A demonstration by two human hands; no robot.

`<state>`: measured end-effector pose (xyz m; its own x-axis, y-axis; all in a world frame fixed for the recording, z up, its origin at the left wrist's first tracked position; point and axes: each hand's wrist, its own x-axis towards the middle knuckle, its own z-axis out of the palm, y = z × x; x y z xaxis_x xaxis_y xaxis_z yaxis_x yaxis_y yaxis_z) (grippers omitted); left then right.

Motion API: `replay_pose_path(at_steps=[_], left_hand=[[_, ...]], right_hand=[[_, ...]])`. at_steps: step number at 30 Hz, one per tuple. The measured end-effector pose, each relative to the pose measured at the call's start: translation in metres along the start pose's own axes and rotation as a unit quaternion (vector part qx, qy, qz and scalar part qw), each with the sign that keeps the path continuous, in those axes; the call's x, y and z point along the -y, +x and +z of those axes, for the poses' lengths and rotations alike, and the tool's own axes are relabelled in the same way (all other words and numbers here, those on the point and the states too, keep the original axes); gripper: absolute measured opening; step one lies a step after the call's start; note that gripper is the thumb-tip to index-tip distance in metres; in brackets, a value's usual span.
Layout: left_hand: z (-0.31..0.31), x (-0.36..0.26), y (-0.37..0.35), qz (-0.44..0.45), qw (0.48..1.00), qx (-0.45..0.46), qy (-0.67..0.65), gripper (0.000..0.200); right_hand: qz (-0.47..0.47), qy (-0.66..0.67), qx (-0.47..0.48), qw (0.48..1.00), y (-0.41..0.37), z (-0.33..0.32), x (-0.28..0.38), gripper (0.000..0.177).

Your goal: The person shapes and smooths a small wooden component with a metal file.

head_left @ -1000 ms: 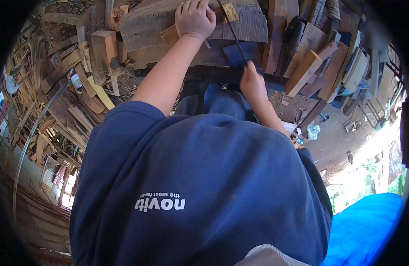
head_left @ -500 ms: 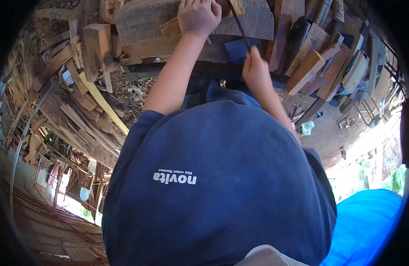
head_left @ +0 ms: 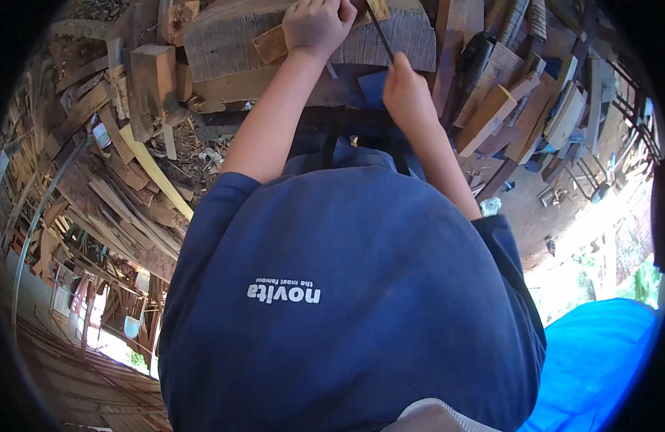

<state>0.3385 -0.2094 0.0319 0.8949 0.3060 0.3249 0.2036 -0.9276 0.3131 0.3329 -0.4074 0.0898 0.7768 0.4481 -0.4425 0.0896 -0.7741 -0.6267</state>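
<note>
My right hand (head_left: 408, 92) is closed round the near end of a thin, dark, bar-like tool (head_left: 379, 34), whose exact kind I cannot make out. The tool slants up and left to the top of the view. My left hand (head_left: 317, 27) is bent over at the top edge with its fingers curled, partly cut off by the frame; what they grip is hidden. Beneath it lies a small brown wood piece (head_left: 270, 45) on a big, rough grey wooden block (head_left: 228, 45). Another light wood bit (head_left: 378, 9) shows beside the tool's far part.
Stacked wood offcuts (head_left: 487, 119) crowd the right side. On the left stand an upright timber block (head_left: 154, 72) and a pale yellow strip (head_left: 156, 171), with long boards (head_left: 127, 209) piled below. A blue sheet (head_left: 592, 360) is at lower right.
My right hand has moved slightly up and left, and the tool with it has shifted toward the block. My left hand stays over the wood; the whole view has shifted a little.
</note>
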Motion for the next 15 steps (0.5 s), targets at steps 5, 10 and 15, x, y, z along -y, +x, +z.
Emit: replay_pose_path(at_steps=[5,10,15], left_hand=[[0.012,0.005,0.000,0.018,0.996,-0.066,0.061,0.021],[0.011,0.006,0.003,0.044,0.993,-0.094,0.060,0.024],[0.010,0.002,-0.001,0.021,0.995,-0.069,0.074,0.024]], right_hand=[[0.006,0.031,-0.010,0.999,-0.008,0.003,-0.003,0.015],[0.032,0.036,-0.001,0.999,-0.057,-0.022,-0.013,0.020],[-0.020,0.002,0.018,1.000,0.016,-0.010,0.006,0.022]])
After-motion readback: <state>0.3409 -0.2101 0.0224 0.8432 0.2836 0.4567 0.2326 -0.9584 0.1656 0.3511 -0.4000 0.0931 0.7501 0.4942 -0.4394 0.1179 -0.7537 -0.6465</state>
